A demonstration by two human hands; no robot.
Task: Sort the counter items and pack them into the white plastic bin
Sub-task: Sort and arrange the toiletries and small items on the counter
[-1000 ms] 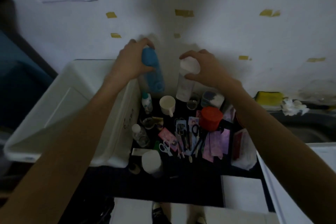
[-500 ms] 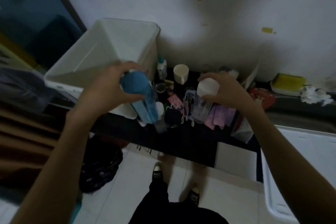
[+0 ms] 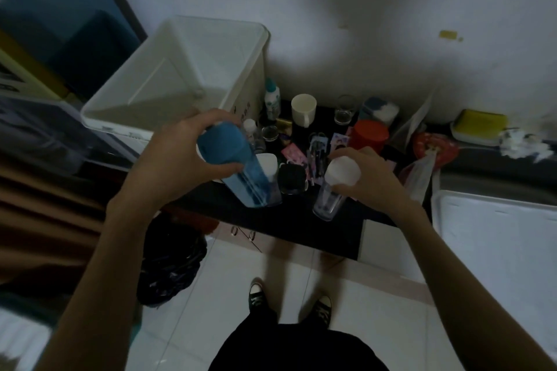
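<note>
Two bottles held | your left hand (image 3: 177,156) grips blue bottle (image 3: 238,172) | right hand (image 3: 366,178) grips clear bottle (image 3: 331,193) (white cap) | white bin (image 3: 187,69) beside.

Left hand (image 3: 174,156) grips blue-capped bottle (image 3: 238,172); right hand (image 3: 366,178) grips white-capped clear bottle (image 3: 334,187). Both tilted above dark table (image 3: 301,229). White bin (image 3: 180,75) left.

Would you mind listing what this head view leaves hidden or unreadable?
- White plastic bin: its near inside wall is hidden behind its own rim.
- Blue bottle: the left hand covers part of its cap.
- Clear bottle: contents unreadable, dim and blurred; the right hand wraps its white cap.
- Small counter packets: print too small.
</note>
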